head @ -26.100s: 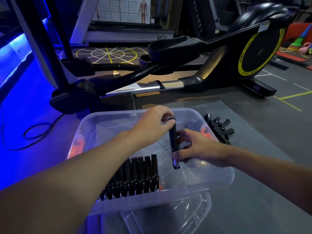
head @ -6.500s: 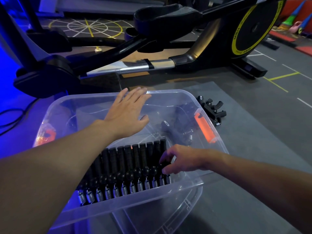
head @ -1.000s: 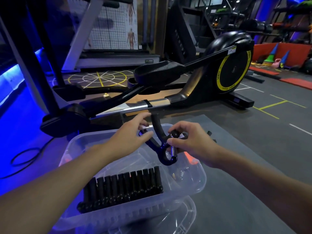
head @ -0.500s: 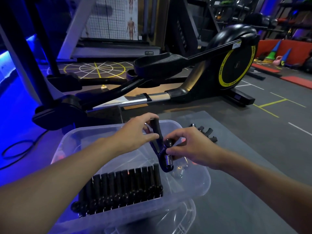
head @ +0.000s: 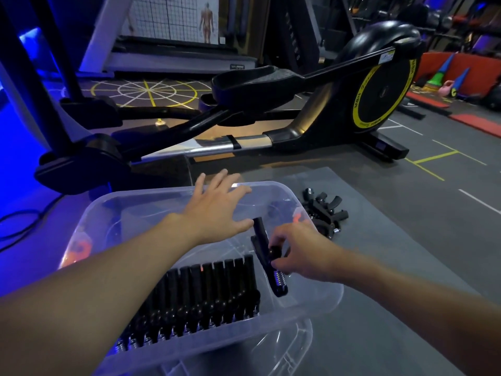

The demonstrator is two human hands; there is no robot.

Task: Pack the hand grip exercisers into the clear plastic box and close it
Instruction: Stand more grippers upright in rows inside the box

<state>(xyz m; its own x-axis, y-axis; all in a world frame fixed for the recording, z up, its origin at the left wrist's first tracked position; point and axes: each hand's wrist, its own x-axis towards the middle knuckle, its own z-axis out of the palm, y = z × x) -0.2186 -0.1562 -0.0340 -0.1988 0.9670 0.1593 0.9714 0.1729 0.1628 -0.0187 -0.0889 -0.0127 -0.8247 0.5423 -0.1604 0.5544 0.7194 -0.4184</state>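
Observation:
A clear plastic box (head: pixel 141 198) stands on the floor in front of me. Inside it, along the near wall, several black hand grip exercisers (head: pixel 206 294) stand in a tight row, springs down. My right hand (head: pixel 301 249) is shut on one more black exerciser (head: pixel 267 260) with its handles squeezed together, spring end low, just right of the row inside the box. My left hand (head: pixel 217 207) hovers open over the middle of the box, fingers spread, holding nothing. A pile of loose exercisers (head: pixel 325 210) lies on the mat beyond the box's right end.
The box's clear lid (head: pixel 287 346) lies under its near right corner. A black and yellow elliptical trainer (head: pixel 311 104) stands close behind the box. A grey mat (head: pixel 393 240) covers the floor to the right. A cable (head: pixel 19 226) loops at the left.
My left hand has let go of the exerciser and opened above the box. My right hand has lowered the squeezed exerciser into the box beside the row.

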